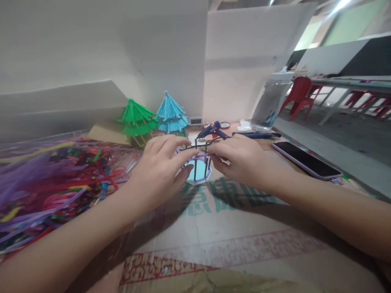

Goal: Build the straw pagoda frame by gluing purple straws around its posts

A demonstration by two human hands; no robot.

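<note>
A small frame of dark upright sticks (195, 165) stands on a light-blue many-sided base (198, 181) edged in purple. A purple pipe cleaner (200, 155) runs across the sticks partway up. To the left of the frame, my left hand (163, 160) has thumb and forefinger closed at the pipe cleaner. On the other side, my right hand (240, 158) pinches the pipe cleaner between its fingers. My fingers hide parts of the sticks and the pipe cleaner's ends.
Behind stand a green tiered roof model (137, 118), a blue one (171, 114) and a blue glue gun (213, 130). Tangled pipe cleaners (45, 183) fill the left. A phone (307, 160), a dark long tool (256, 135) and a clear water bottle (270, 101) are at right.
</note>
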